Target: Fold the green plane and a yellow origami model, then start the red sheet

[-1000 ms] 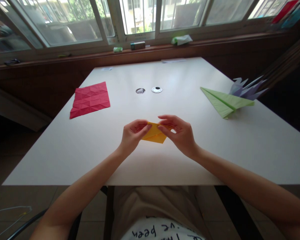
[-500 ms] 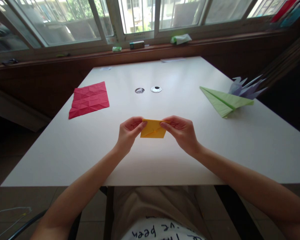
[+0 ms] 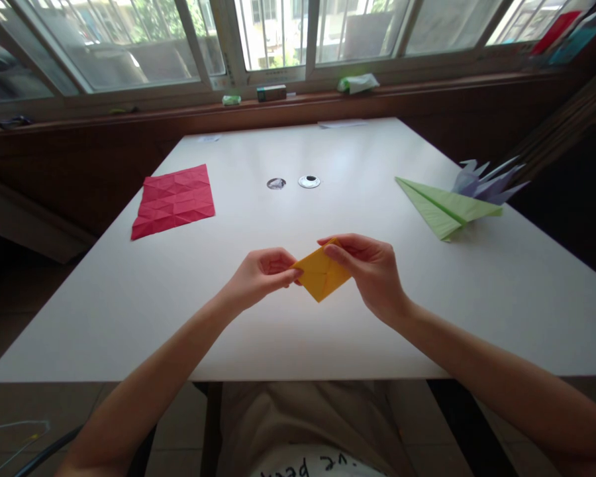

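Note:
A small folded piece of yellow paper (image 3: pixel 324 275) is held between my two hands above the white table (image 3: pixel 278 331). It is turned so that one corner points down toward me, and crease lines cross its face. My left hand (image 3: pixel 265 275) pinches its left corner between thumb and fingertips. My right hand (image 3: pixel 370 265) grips the upper right part, thumb on the near face and fingers behind, where they are partly hidden.
A creased red paper sheet (image 3: pixel 175 201) lies on the left. Two round stickers (image 3: pixel 277 184) sit mid-table. On the right are a green paper plane (image 3: pixel 444 205) and a pale purple folded-paper piece (image 3: pixel 487 182). Beyond the far edge runs a windowsill (image 3: pixel 179 112) with small items.
The yellow paper has turned from level to a diamond-like tilt and come slightly nearer. My left hand has dropped to its left corner; my right hand has shifted a little right.

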`<state>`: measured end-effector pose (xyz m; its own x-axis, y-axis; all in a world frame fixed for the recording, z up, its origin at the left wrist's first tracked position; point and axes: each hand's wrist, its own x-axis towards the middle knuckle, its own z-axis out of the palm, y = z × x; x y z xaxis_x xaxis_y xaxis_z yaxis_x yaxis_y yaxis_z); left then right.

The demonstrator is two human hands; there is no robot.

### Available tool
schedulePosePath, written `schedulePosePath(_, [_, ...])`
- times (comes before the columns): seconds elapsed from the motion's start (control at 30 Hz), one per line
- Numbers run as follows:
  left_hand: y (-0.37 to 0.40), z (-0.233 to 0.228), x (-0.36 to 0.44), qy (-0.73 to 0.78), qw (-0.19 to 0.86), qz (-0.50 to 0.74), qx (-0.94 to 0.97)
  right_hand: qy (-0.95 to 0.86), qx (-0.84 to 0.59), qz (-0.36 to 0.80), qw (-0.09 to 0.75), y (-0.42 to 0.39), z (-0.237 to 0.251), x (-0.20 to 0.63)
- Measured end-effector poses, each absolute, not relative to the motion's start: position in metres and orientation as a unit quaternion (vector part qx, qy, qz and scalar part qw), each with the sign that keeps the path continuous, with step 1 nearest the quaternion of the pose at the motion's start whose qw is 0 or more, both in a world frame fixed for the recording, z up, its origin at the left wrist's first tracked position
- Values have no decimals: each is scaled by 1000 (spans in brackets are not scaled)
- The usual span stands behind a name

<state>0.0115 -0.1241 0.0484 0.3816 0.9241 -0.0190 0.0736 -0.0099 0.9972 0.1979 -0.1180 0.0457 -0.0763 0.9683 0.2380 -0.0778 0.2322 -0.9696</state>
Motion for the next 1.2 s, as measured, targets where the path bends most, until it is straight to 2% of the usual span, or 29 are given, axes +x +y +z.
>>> schedulePosePath(0.13, [-132,57,13,364,594,233,679,-622,-401,471,480,-126,53,199])
schedulePosePath(0.23, [-138,56,16,353,557,201,724,-651,-393,477,442,-129,57,200])
schedulePosePath(0.63, [-154,47,11,330,399,272,811,-747,-363,398,390,-139,75,195])
schedulePosePath(0.87, [-156,56,9,361,432,281,777,-816,-336,330,335,-127,91,191])
schedulePosePath(1.0, [-151,57,9,381,505,273,725,-793,-355,378,319,-117,90,190])
schedulePosePath(1.2, [-150,56,7,409,564,289,657,-684,-365,579,252,-110,89,191])
